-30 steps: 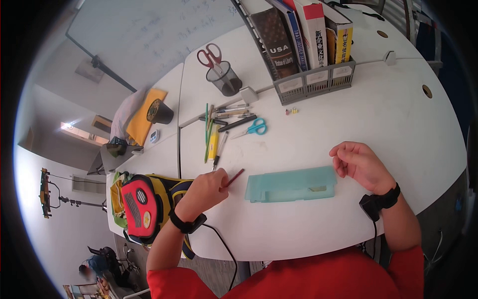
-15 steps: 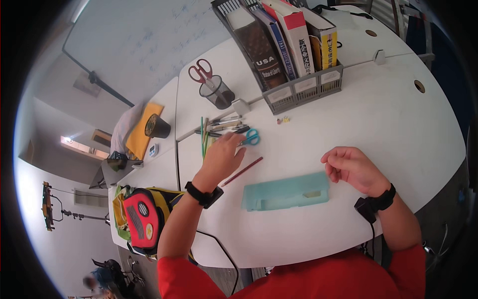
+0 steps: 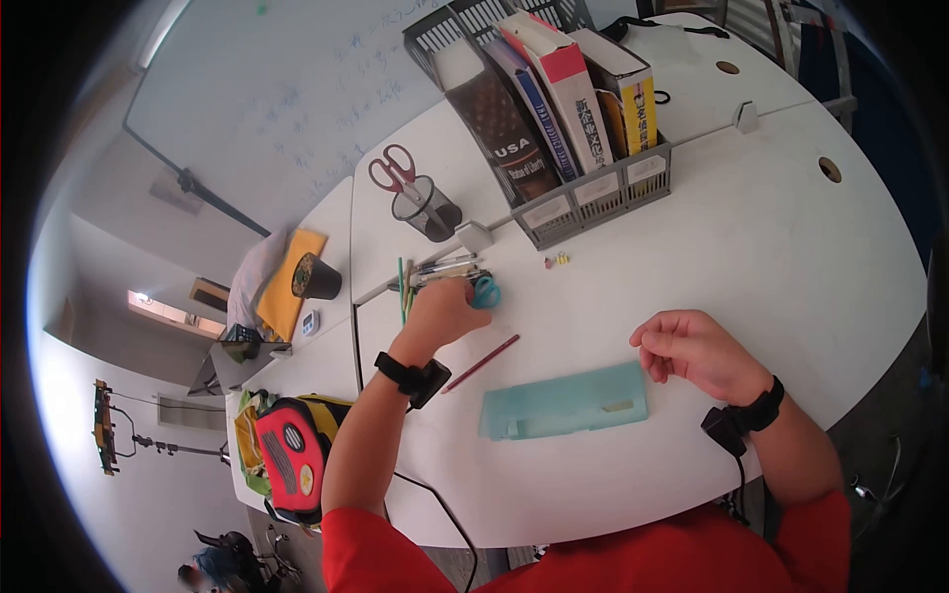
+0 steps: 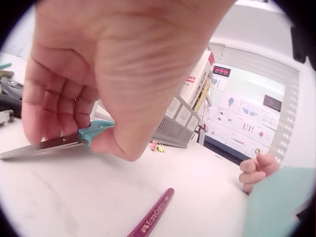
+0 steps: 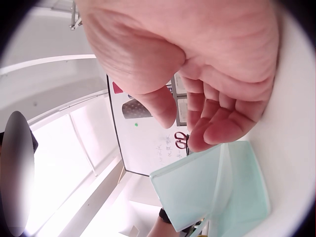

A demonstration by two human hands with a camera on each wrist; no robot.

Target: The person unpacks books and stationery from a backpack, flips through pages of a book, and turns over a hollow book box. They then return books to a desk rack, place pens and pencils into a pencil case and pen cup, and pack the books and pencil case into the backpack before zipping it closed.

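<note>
My left hand [image 3: 442, 316] is over the far-left part of the table, at a pair of scissors with turquoise handles [image 3: 486, 293]. In the left wrist view the thumb and fingers pinch the scissors [image 4: 91, 132] where handles and blades meet, with the blades pointing left. A maroon pencil [image 3: 481, 364] lies on the table between that hand and a translucent teal pencil case [image 3: 563, 405]. At the case's right end is my right hand [image 3: 697, 351], its fingers loosely curled around nothing. The right wrist view has those fingertips right by the case's edge [image 5: 192, 187].
Several pens [image 3: 445, 265] and a green pencil [image 3: 401, 282] lie beyond the left hand. Behind them stand a mesh cup [image 3: 427, 210] with red-handled scissors and a grey book rack [image 3: 593, 206]. Two tiny figures [image 3: 557, 260] sit before the rack. A red backpack [image 3: 287, 455] is at the left.
My left hand let go of the maroon pencil, leaving it beside the case, then moved away from me to the turquoise scissors and took hold of them. The right hand stayed by the case.
</note>
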